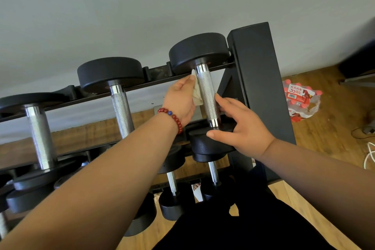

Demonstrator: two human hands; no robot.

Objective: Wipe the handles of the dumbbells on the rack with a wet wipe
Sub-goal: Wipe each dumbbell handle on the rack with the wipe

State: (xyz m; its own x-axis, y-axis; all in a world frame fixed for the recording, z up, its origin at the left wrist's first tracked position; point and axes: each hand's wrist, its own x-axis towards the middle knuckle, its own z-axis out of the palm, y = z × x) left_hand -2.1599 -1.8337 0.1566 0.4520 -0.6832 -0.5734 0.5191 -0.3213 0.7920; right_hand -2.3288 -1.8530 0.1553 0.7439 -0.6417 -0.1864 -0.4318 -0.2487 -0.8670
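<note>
Beside the rack post [257, 79], our left hand [180, 97] pinches the wipe [197, 95] against the handle [207, 95], our right hand [243, 128], fingers [223, 102] spread, touching its right side.

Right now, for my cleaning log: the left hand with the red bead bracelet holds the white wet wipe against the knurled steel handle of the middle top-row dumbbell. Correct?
Not the middle. In the head view the left hand holds the white wet wipe against the knurled steel handle of the rightmost top-row dumbbell.

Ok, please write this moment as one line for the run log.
phase: wiping | left hand: holds wipe against rightmost handle | right hand: rests on that dumbbell's near head
</note>
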